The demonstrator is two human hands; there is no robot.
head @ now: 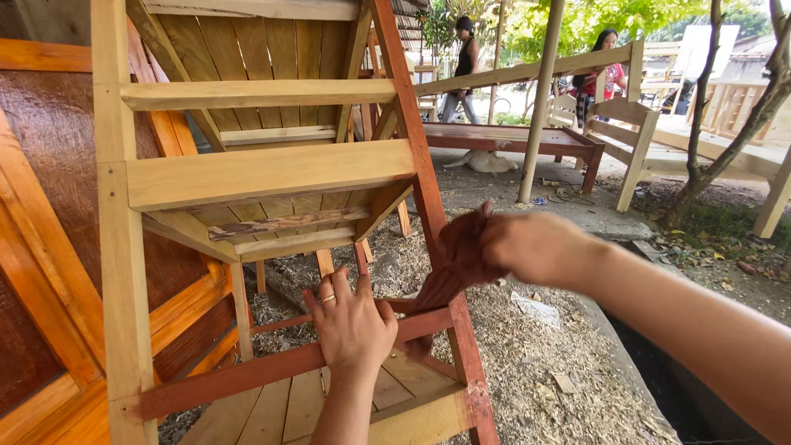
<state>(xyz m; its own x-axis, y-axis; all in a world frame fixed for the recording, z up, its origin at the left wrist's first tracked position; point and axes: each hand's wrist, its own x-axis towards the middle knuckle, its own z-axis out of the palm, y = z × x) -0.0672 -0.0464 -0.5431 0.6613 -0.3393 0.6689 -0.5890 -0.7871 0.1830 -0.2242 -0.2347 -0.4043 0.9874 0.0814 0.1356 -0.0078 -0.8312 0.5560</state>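
Sawdust floor behind; right hand [535, 247] presses rag [457, 259] on near-upright leg [428, 206].

Only one view is given, taken from a camera worn on the head. The wooden chair frame [264, 177] is seen from close above and slightly to its right, with the view angled downward and forward. Beyond the frame, an open yard with a low red table [511, 138] is taken in at a distance. The sawdust-strewn ground [535, 354] is seen right of the frame.
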